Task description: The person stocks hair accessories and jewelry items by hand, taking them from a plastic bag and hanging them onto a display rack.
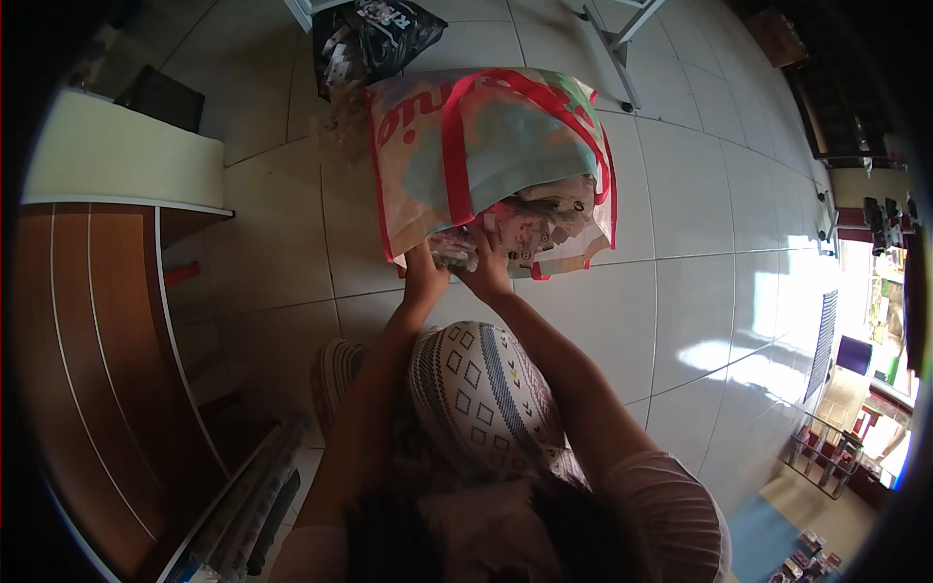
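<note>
A large shopping bag [525,146] with red straps and red edging lies on the tiled floor, its mouth towards me. Several printed plastic packets [544,228] fill the opening. At the left side of the mouth is my left hand [424,277], its fingers hidden by the bag's edge and the contents. My right hand [489,270] reaches into the mouth beside it, fingers bent over a clear plastic packet [454,249] that lies between the two hands. The packet's exact kind is too small to make out.
Behind the shopping bag stands a black plastic bag [394,39] with packets beside it. A wooden cabinet [107,360] is on the left, and white metal legs [617,58] stand at the back. Sunlight falls on the floor tiles [729,360] at the right, near a wire rack [824,455].
</note>
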### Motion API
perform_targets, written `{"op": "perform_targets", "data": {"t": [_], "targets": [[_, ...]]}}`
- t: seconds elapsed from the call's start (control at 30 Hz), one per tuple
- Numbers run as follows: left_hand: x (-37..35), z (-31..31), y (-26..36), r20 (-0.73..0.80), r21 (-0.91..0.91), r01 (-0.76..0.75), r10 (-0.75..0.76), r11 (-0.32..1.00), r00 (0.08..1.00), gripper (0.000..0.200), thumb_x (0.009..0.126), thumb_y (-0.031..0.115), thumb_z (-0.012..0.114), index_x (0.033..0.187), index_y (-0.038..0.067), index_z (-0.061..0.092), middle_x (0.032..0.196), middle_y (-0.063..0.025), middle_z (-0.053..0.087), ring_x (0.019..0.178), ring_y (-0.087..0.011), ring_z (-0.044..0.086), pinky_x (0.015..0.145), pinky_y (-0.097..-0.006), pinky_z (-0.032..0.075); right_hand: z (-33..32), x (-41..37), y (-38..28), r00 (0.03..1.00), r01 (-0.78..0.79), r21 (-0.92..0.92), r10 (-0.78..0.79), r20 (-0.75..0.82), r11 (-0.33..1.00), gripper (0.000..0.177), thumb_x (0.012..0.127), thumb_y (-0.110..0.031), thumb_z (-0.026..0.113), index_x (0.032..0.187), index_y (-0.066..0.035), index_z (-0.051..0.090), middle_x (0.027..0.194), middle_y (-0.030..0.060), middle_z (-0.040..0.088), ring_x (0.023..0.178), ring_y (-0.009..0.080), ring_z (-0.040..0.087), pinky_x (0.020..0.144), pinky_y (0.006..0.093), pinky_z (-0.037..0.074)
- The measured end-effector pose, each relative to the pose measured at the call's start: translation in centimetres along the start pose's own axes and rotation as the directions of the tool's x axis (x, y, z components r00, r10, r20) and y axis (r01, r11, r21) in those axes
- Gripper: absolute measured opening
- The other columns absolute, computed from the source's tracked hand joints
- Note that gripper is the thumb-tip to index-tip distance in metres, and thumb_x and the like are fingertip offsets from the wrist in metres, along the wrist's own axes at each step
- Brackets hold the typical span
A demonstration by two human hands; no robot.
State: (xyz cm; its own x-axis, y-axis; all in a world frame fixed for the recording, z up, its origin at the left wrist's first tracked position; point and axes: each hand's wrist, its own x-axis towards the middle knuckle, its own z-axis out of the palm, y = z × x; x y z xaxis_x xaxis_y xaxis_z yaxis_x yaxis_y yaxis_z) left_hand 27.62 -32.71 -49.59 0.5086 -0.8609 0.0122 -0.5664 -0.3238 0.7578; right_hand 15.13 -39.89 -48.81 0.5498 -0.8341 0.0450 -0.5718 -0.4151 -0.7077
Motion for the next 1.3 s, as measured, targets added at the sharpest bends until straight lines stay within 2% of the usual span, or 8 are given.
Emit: {"op": "perform_targets", "data": {"t": [0.27,0.53,0.7,0.77,0.87,0.97,1.17,1.3], "targets": [[-3.8,-0.9,1.7,0.034,-0.137,-0.190,0.196,0.972,0.980,0.051,0.066,-0.006,0.063,0.112,0.003,0.043,0.111,-0.0195,0.045,0.108,-0.0388,0.046,0.090,-0.0430,0.039,-3.6,-2.6,1.0,0.974,0.218,0.086,-0.222,0.041,0.972,0.058,0.060,-0.017,0.077,0.113,-0.009,0.053,0.115,0.0125,0.053,0.110,0.0338,0.049,0.091,0.0423,0.041],[-7.5,-2.6,3.0,0.266,-0.613,0.154,0.019,0.775,0.964,0.089,0.065,0.019,0.081,0.136,0.003,0.029,0.133,-0.0170,0.039,0.124,-0.0265,0.040,0.101,-0.0374,0.035,-6.8,-7.5,-0.1,0.923,-0.295,0.635,0.041,0.382,0.714,0.061,0.073,-0.021,0.074,0.122,0.002,0.046,0.110,0.0154,0.061,0.104,0.0227,0.060,0.090,0.0322,0.045],[-8.3,-0.7,-1.7,0.744,-0.658,0.739,-0.026,0.146,0.668,0.069,0.071,0.015,0.077,0.129,0.003,0.042,0.122,-0.0110,0.053,0.110,-0.0212,0.053,0.094,-0.0333,0.043,-4.5,-8.0,2.5,0.894,-0.319,0.453,0.106,0.435,0.833,0.053,0.076,-0.020,0.072,0.118,-0.001,0.047,0.114,0.0166,0.057,0.108,0.0268,0.055,0.092,0.0366,0.043],[-8.3,-1.7,-2.2,0.710,-0.688,0.691,0.010,0.222,0.704,0.064,0.072,0.012,0.075,0.128,0.003,0.044,0.118,-0.0097,0.056,0.106,-0.0200,0.055,0.091,-0.0321,0.045,-3.3,-6.6,4.2,0.962,-0.259,0.568,0.152,0.229,0.781,0.051,0.076,-0.023,0.072,0.116,-0.002,0.048,0.118,0.0195,0.053,0.114,0.0306,0.051,0.094,0.0383,0.042],[-7.1,-4.1,-3.4,0.527,-0.660,0.255,0.195,0.706,0.827,0.062,0.071,0.006,0.072,0.127,0.004,0.045,0.112,-0.0095,0.059,0.103,-0.0180,0.057,0.086,-0.0306,0.048,-3.9,-3.1,6.0,0.951,-0.213,0.076,0.224,-0.212,0.974,0.055,0.073,-0.025,0.073,0.115,-0.003,0.045,0.124,0.0220,0.045,0.117,0.0363,0.044,0.095,0.0418,0.041],[-7.7,-10.8,-1.7,0.599,-0.619,0.557,-0.126,0.554,0.791,0.059,0.072,0.008,0.073,0.124,0.005,0.047,0.108,-0.0080,0.059,0.100,-0.0169,0.057,0.085,-0.0301,0.048,-4.0,-1.6,5.0,0.960,-0.231,-0.184,0.193,-0.203,0.955,0.061,0.069,-0.026,0.075,0.116,-0.005,0.043,0.122,0.0209,0.044,0.111,0.0390,0.045,0.090,0.0454,0.043],[-13.0,-20.0,-10.9,0.325,-0.707,0.496,-0.392,0.504,0.861,0.041,0.083,0.023,0.066,0.118,0.006,0.052,0.105,-0.0027,0.058,0.096,-0.0147,0.056,0.083,-0.0310,0.046,-5.0,-2.1,4.1,0.962,-0.269,-0.295,0.239,-0.135,0.917,0.054,0.068,-0.021,0.073,0.113,-0.007,0.047,0.116,0.0134,0.046,0.105,0.0358,0.050,0.079,0.0451,0.050],[-13.6,-26.3,-7.1,0.243,-0.774,0.547,-0.648,0.319,0.722,0.041,0.083,0.021,0.064,0.120,0.006,0.052,0.110,-0.0038,0.058,0.101,-0.0182,0.055,0.088,-0.0349,0.042,-5.4,-2.9,3.9,0.945,-0.326,-0.363,0.315,-0.090,0.873,0.036,0.069,-0.019,0.072,0.100,-0.009,0.056,0.109,0.0137,0.054,0.098,0.0349,0.054,0.076,0.0448,0.050]]}}
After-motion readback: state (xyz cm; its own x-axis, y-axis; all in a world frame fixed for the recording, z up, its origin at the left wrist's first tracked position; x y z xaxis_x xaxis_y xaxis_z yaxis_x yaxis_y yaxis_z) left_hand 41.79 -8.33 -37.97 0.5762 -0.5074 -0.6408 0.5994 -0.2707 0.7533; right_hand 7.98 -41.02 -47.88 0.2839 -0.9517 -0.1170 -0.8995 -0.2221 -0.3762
